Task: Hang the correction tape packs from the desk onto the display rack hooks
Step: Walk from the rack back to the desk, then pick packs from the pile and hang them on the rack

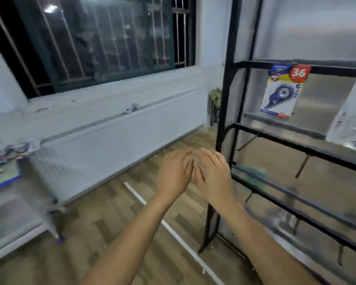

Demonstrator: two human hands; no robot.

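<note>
One correction tape pack (281, 91) hangs on the display rack (226, 112) as the left hand (174, 174) and right hand (213, 173) meet empty, fingers relaxed; remaining packs (8, 150) crowd the desk (3, 182) edge, where a careless grab could spill them.

Desk (2, 177) with packs (10, 150) blurred, cut off left.
</note>
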